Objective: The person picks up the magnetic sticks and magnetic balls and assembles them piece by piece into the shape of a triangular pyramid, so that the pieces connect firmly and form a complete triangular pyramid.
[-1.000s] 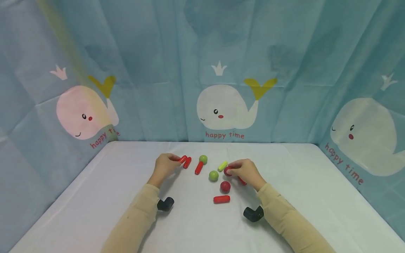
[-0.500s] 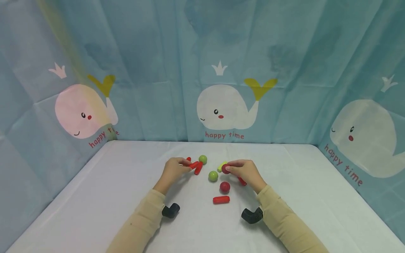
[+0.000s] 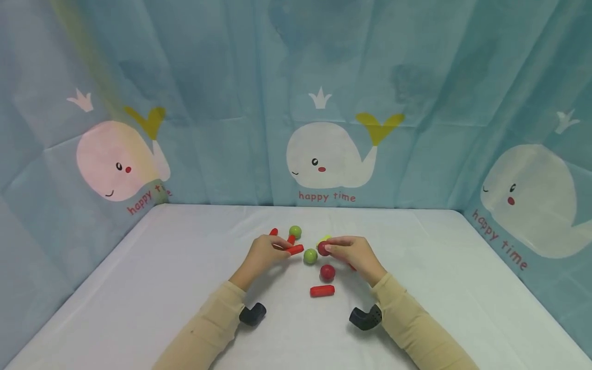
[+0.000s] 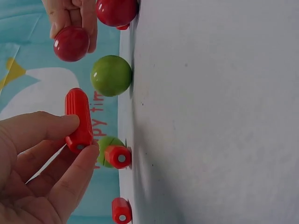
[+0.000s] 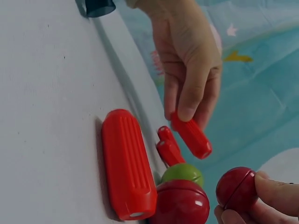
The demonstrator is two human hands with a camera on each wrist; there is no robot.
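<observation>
My left hand (image 3: 262, 256) pinches a ridged red magnetic stick (image 4: 78, 112) between thumb and fingers, a pale round magnet showing in its end. Facing it, my right hand (image 3: 357, 255) holds a glossy red ball (image 3: 324, 248) by the fingertips. In the head view a green ball (image 3: 310, 256) lies between and just below the two held pieces. A second red ball (image 3: 327, 272) rests nearer me, with another red stick (image 3: 322, 291) in front of it. Behind the right fingers a yellow-green stick (image 3: 326, 238) is mostly covered.
Beyond the left hand, a red stick (image 3: 291, 239) adjoins a farther green ball (image 3: 295, 232). One more red stick (image 3: 274, 232) lies left of them, partly hidden. White cloth covers the table (image 3: 139, 288); a blue whale-print curtain (image 3: 222, 164) rises behind it.
My left hand has carried its red stick rightward and toward me, away from the stick it lay beside. The right hand has shifted slightly left with the red ball, narrowing the gap.
</observation>
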